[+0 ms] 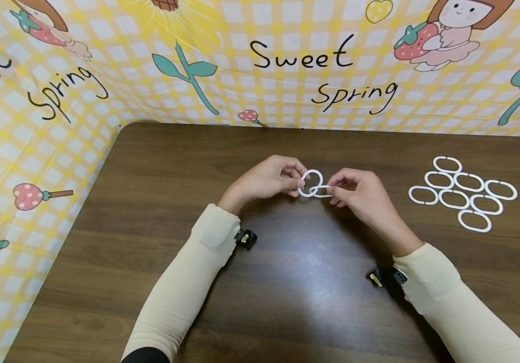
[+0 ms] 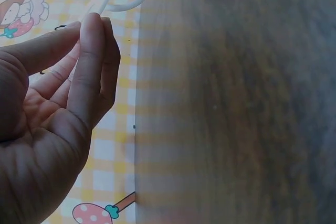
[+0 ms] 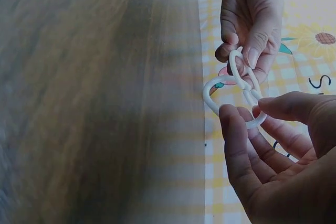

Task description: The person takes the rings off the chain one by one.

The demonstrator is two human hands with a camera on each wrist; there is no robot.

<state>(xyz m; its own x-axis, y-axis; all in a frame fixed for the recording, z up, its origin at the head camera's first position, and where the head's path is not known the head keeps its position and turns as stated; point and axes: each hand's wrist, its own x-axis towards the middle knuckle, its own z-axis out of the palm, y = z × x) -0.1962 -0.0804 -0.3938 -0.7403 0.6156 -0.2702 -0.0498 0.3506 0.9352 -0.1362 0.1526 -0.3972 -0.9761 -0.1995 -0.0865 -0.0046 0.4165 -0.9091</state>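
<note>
Two white plastic oval links, looped through each other, hang between my hands above the brown table. My left hand (image 1: 271, 177) pinches one link (image 1: 322, 177) between thumb and fingertips, holding it roughly upright. From the right, my right hand (image 1: 360, 194) pinches the other link (image 3: 208, 92) with thumb and fingers, and this one lies flatter. In the right wrist view the links cross between the two sets of fingertips. Fingers cover part of each link. The left wrist view catches only part of the links at its top edge.
Several more white oval links (image 1: 474, 221), each with a small gap in its side, lie in a loose cluster on the table (image 1: 287, 282) to the right. A yellow checked cloth (image 1: 223, 96) with printed drawings stands along the back and left edges.
</note>
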